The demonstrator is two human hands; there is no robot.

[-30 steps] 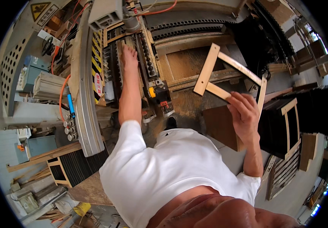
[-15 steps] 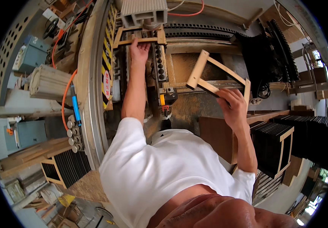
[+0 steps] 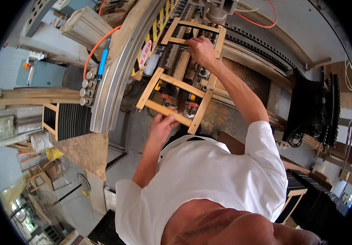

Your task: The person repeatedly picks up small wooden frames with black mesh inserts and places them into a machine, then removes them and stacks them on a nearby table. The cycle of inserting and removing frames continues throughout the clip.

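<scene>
My right hand [image 3: 202,51] reaches forward with its fingers closed round the near bar of a pale wooden frame [image 3: 170,31], which lies over the machine bed just below a grey metal machine head [image 3: 217,14]. Closer to my body, my left hand [image 3: 161,128] grips the near bar of a second wooden frame [image 3: 182,85]. That one has two crossbars between two longer side pieces and is held up, apart from the machine. Part of each grip is hidden behind the bars and fingers.
A long metal rail [image 3: 121,67] with a yellow-black striped strip runs along the left. Several black-edged frames stand stacked [image 3: 74,121] on a board at left. An orange hose [image 3: 95,47] and a blue tube [image 3: 102,65] hang near the rail. Black cable chain [image 3: 335,114] stands at right.
My left hand has come back from the machine and now holds a frame near my body. My right hand has moved forward and left, with its frame now at the machine. The view has turned.
</scene>
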